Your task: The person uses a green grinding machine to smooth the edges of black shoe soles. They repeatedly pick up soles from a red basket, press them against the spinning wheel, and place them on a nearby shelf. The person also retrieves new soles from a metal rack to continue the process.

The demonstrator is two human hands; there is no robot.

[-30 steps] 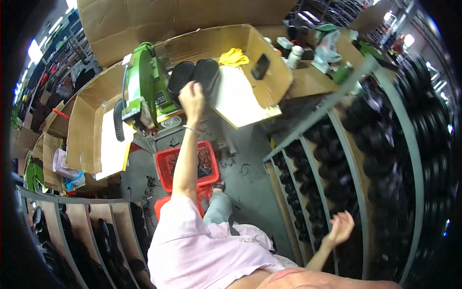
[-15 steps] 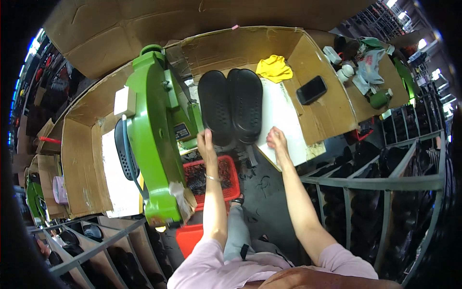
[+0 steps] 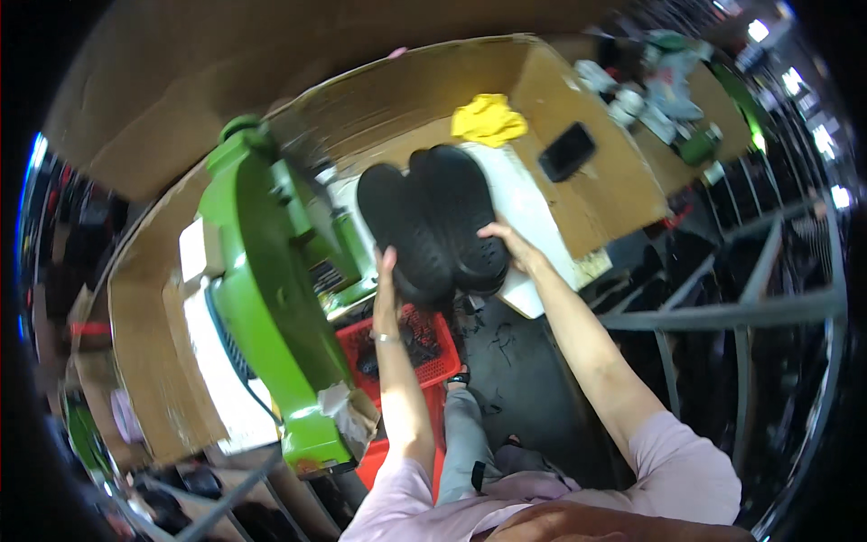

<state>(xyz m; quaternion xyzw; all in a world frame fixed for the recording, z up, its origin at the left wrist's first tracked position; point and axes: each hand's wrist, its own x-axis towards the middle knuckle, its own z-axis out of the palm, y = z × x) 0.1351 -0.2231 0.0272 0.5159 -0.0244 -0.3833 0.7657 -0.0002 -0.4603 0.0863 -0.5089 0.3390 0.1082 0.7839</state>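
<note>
Black perforated clogs (image 3: 406, 235) lie side by side, toes toward me, over the near edge of a white board (image 3: 535, 206). My left hand (image 3: 386, 282) is at the outer left side of the left clog, thumb up against it and the other fingers mostly hidden. On the other side, my right hand (image 3: 513, 247) grips the right clog (image 3: 456, 203) near its holed front, thumb on top. A green machine (image 3: 262, 280) stands close to the left of my left hand.
A red basket (image 3: 439, 369) with black scraps sits below the clogs. Behind the board lies a yellow cloth (image 3: 489, 120), with a dark phone (image 3: 567, 152) on cardboard to its right. Metal racks (image 3: 722, 312) holding dark items stand at right.
My right hand has gone from a closed fist over the white board to a hold on the right clog. The clogs have tilted, and the whole view has turned slightly.
</note>
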